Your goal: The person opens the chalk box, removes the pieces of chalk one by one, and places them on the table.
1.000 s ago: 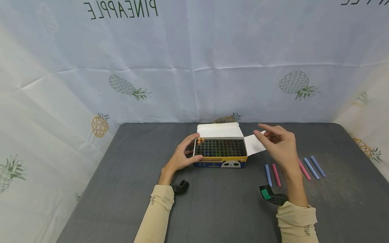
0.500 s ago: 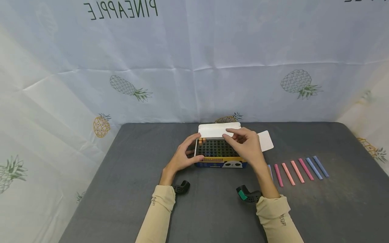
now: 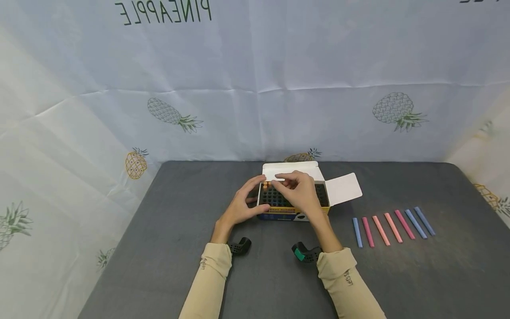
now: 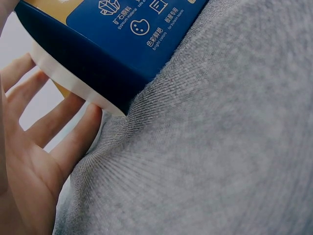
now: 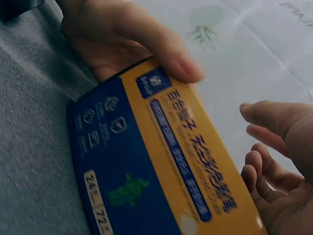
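A blue and yellow chalk box [image 3: 283, 210] stands on the table with its top flaps folded back, showing a dark grid of holes. Several orange chalk sticks [image 3: 265, 187] poke up from the holes at its far left corner. My left hand [image 3: 238, 207] grips the left end of the box, thumb along the front edge. In the left wrist view its fingers [image 4: 73, 120] reach around the white end flap. Over the box hovers my right hand [image 3: 302, 191], thumb and forefinger apart near the orange sticks. The right wrist view shows nothing between its fingers [image 5: 274, 115].
Right of the box, loose chalk sticks lie in a row: blue [image 3: 357, 232], magenta [image 3: 368, 232], orange [image 3: 381, 231] and more beyond. A white side flap [image 3: 343, 188] juts right. Behind the dark table [image 3: 191, 186] hangs a pineapple-print curtain [image 3: 239, 124].
My right hand has moved left, from above the right flap across the box to near the orange sticks, uncovering the chalk row. The left hand keeps its grip on the box.
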`<state>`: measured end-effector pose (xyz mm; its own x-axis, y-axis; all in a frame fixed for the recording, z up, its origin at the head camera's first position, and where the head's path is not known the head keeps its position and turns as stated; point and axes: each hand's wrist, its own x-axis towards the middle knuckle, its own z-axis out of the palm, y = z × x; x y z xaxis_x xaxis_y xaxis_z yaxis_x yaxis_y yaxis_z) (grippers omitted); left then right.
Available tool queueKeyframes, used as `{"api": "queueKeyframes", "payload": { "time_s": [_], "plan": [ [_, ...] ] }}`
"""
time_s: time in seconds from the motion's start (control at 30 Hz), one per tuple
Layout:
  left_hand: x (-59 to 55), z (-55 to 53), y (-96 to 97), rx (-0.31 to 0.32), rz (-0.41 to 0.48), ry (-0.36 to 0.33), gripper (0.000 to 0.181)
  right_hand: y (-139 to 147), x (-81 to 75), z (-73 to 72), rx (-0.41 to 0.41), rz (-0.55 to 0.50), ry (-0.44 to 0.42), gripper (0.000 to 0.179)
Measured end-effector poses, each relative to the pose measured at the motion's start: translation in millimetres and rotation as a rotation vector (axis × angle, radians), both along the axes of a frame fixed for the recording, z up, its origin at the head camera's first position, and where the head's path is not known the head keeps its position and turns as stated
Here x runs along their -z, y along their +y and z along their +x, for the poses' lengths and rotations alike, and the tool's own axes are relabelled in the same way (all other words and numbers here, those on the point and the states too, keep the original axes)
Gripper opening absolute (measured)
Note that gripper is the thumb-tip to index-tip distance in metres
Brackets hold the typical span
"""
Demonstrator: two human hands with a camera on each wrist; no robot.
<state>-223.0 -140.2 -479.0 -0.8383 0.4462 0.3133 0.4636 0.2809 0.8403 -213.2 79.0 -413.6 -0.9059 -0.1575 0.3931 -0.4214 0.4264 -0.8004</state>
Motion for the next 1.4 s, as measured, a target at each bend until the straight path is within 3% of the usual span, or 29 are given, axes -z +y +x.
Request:
{"api": "queueKeyframes", "payload": {
  "time_s": [0.4, 0.73, 0.77, 1.13, 1.4],
  "plan": [
    [0.7, -0.6, -0.5, 0.008, 0.009, -0.016, 0.082, -22, 8.1, -2.5, 0.055, 0.070, -0.017, 0.014],
    [-4.4, 1.8, 0.4, -0.007, 0.000, -0.017, 0.080, -24, 12.0, -3.4, 0.113, 0.122, 0.020, 0.010],
    [-0.6, -0.4, -0.5, -0.009, -0.002, -0.011, 0.081, -24, 11.9, -3.3, 0.119, 0.127, 0.019, 0.010],
    [0.0, -0.8, 0.1, -0.006, -0.002, 0.002, 0.086, -29, 8.2, -2.7, 0.150, 0.192, 0.060, 0.008],
    [-0.7, -0.3, 0.8, -0.008, -0.006, -0.004, 0.089, -29, 6.7, -1.7, 0.168, 0.185, 0.053, 0.009]
  ]
}}
